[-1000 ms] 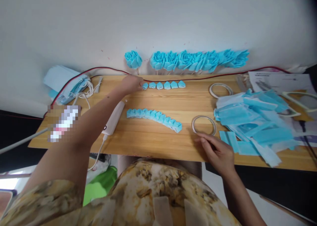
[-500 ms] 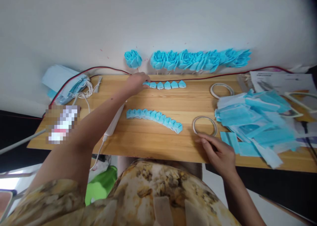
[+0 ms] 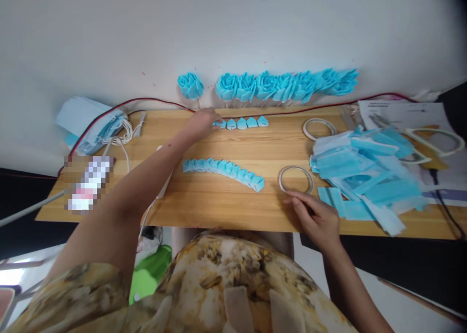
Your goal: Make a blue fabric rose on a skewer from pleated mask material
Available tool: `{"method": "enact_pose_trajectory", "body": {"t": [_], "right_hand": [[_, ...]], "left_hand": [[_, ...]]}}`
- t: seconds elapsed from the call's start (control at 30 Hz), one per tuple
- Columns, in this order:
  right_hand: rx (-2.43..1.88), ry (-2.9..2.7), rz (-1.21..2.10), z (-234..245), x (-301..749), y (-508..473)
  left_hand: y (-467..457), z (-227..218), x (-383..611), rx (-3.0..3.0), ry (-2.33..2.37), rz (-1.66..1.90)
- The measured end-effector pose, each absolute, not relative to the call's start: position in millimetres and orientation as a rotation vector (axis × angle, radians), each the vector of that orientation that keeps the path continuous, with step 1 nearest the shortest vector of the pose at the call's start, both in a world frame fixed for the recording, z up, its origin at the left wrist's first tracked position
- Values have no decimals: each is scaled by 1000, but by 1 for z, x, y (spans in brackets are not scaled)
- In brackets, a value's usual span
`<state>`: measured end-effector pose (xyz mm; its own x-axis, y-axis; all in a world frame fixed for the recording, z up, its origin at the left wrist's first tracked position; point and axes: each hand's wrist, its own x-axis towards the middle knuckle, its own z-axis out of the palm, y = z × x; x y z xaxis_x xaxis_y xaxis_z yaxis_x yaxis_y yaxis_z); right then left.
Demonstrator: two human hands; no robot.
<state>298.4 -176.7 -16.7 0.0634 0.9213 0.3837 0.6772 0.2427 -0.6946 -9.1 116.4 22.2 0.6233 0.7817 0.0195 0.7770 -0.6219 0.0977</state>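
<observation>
My left hand (image 3: 201,123) reaches to the far side of the wooden table (image 3: 226,201), its fingers pinched on the leftmost piece of a short row of folded blue petals (image 3: 243,122). My right hand (image 3: 316,219) lies near the front edge, fingers spread flat just below a roll of tape (image 3: 295,179). A longer curved row of folded blue petals (image 3: 223,168) lies between the two hands.
Blue fabric roses (image 3: 270,85) lean on the white wall. A pile of blue mask strips (image 3: 365,175) covers the right side, with a second tape roll (image 3: 319,128) behind. A white tool is mostly hidden under my left arm. Masks and cords (image 3: 105,128) lie far left.
My left hand slid a little right along the far edge and closed on the end piece of the short row. The right hand stayed put. The view shifted slightly.
</observation>
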Motion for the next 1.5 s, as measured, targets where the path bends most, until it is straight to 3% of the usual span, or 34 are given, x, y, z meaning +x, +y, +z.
{"method": "enact_pose_trajectory", "body": {"t": [0.27, 0.5, 0.7, 0.9, 1.07, 1.3, 1.5], "right_hand": [[-1628, -1456, 147, -22, 294, -185], [-1660, -1923, -53, -24, 298, -173], [-1776, -2086, -219, -11, 294, -160], [-1725, -2205, -202, 6, 284, -83], [-1653, -2175, -166, -1, 285, -55], [-1349, -2318, 318, 3, 238, -80], [-1148, -2503, 419, 11, 171, -51]], "left_hand": [[78, 47, -11, 2699, 1280, 275], [-6, 74, -22, 2482, 1129, 465], [-94, 43, -35, 2053, 1072, 707], [-125, 4, -35, 1936, 987, 742], [-138, 16, -55, 1981, 1117, 829], [-137, 38, -99, 2057, 1380, 950], [-121, 43, -112, 2140, 1659, 955]]}}
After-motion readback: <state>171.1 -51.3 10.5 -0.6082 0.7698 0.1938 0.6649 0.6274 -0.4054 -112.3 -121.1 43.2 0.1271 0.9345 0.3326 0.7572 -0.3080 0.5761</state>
